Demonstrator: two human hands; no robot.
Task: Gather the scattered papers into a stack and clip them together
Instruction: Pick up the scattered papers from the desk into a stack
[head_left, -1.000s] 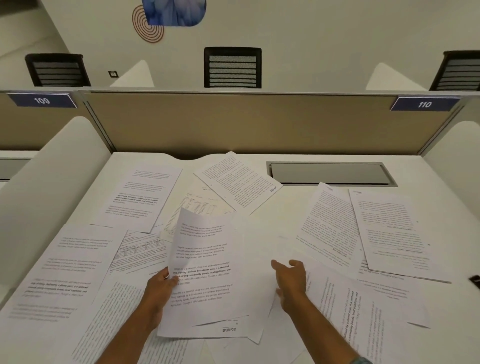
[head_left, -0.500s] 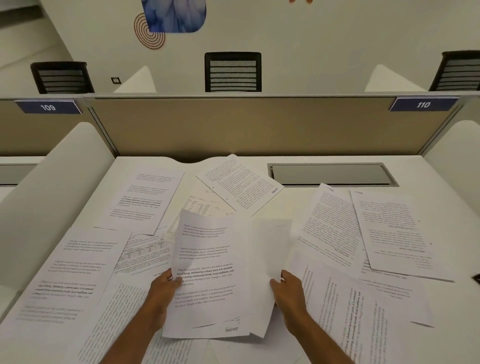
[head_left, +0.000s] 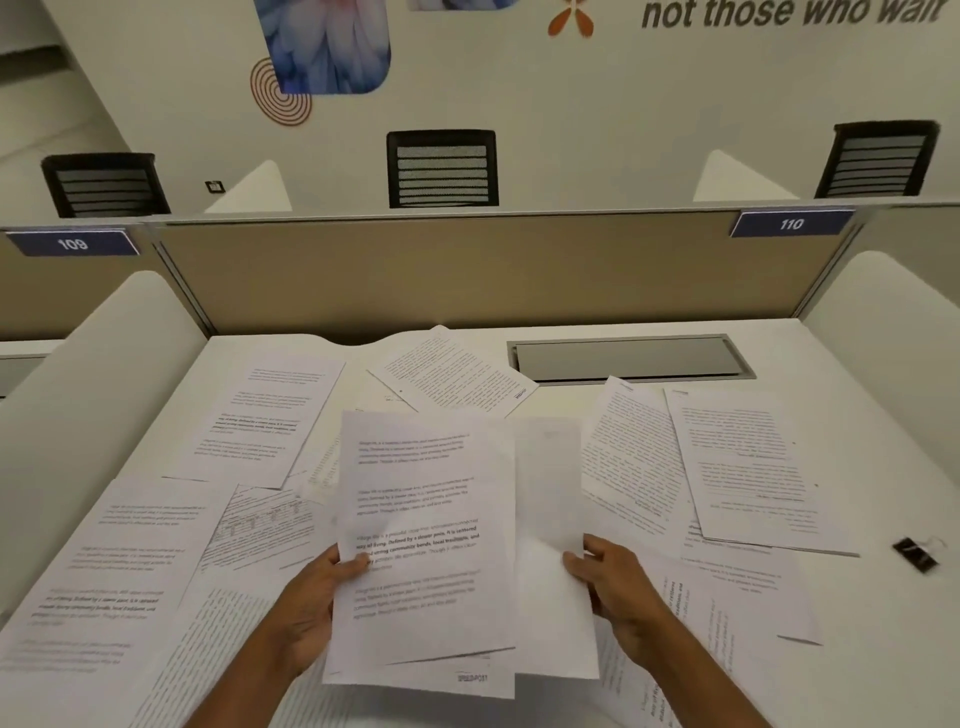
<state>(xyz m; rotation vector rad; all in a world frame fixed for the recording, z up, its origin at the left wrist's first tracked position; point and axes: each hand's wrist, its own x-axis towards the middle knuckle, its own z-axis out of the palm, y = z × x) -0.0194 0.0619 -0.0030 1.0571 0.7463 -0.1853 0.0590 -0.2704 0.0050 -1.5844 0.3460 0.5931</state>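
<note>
step: merging sheets | left hand (head_left: 311, 597) pinching white printed paper sheets (head_left: 426, 519) above white tabletop (head_left: 857, 364) | right hand (head_left: 618, 592) gripping blank-faced white sheet (head_left: 550, 493) just beside | tip: slide under, tap edges flush, loose grip lol | small black binder clip (head_left: 915, 555) far right

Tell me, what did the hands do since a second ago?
The right hand was open over the desk a second ago. It took hold of a blank sheet, lifted it and now pinches it next to the sheets that the left hand grips. The left hand kept its grip. The other papers and the black clip stayed on the desk.
</note>
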